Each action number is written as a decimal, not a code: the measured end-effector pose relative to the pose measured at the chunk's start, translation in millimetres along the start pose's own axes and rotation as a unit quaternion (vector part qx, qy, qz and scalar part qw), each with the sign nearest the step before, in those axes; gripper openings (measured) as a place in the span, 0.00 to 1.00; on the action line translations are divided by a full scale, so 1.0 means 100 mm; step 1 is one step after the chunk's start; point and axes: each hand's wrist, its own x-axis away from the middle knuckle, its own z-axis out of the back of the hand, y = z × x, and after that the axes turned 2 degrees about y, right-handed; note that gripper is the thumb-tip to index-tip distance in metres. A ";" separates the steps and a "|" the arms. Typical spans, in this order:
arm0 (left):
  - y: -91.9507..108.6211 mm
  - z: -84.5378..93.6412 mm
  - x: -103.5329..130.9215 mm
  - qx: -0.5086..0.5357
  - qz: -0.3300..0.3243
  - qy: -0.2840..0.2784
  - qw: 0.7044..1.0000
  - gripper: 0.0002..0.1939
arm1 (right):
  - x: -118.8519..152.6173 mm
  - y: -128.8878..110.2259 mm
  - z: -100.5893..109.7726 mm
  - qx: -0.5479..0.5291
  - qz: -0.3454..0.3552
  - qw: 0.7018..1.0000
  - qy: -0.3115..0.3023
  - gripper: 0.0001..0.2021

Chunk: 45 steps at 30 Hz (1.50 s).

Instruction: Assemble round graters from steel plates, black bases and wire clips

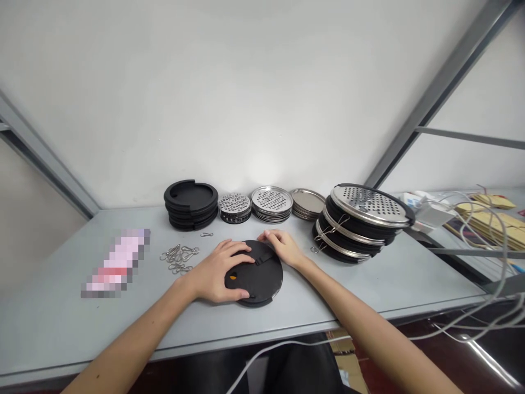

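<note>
A black round plastic holder (pixel 262 280) lies flat on the grey table in front of me, with a small orange spot near its left side. My left hand (pixel 217 272) grips it from the left, thumb on the near part and fingers reaching over the far part. At its far right edge, my right hand (pixel 286 246) has curled fingers on the rim; the fingertips are partly hidden. To the left of my left hand lies a loose pile of metal spring clips (pixel 180 257). One single clip (pixel 206 235) lies apart, beyond the holder.
Along the wall stand stacked black holders (pixel 191 210), small perforated discs (pixel 234 205), larger perforated discs (pixel 271 201) and plain metal discs (pixel 307 203). A tall stack of grater assemblies (pixel 361 219) stands at right. A pixelated pink item (pixel 118 260) lies left; a white cable (pixel 295 343) crosses the front.
</note>
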 end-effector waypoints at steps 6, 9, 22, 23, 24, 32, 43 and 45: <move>-0.07 -0.01 0.01 0.033 0.014 0.016 0.999 0.41 | -0.01 0.04 0.07 0.080 0.042 0.995 0.047 0.20; -0.12 -0.04 0.02 0.043 0.039 0.025 0.998 0.44 | 0.01 0.04 0.11 0.147 0.074 0.985 0.057 0.18; -0.29 -0.14 -0.01 0.021 0.147 0.082 0.985 0.48 | 0.02 0.07 0.10 0.155 0.129 0.979 -0.002 0.13; -0.31 -0.14 -0.01 0.027 0.150 0.090 0.984 0.47 | 0.02 0.08 0.09 0.158 0.125 0.979 0.003 0.13; -0.33 -0.14 -0.01 0.030 0.154 0.095 0.983 0.46 | 0.02 0.09 0.09 0.163 0.120 0.979 0.008 0.13; -0.43 -0.08 -0.01 -0.032 0.132 0.148 0.980 0.25 | 0.02 0.05 0.11 0.176 0.110 0.977 0.049 0.12; -0.63 0.52 0.38 -0.108 0.274 0.124 0.947 0.10 | 0.03 0.04 0.18 0.167 0.113 0.978 0.045 0.13; -0.71 0.53 0.45 -0.089 0.253 0.101 0.958 0.10 | 0.03 0.04 0.18 0.166 0.119 0.978 0.039 0.13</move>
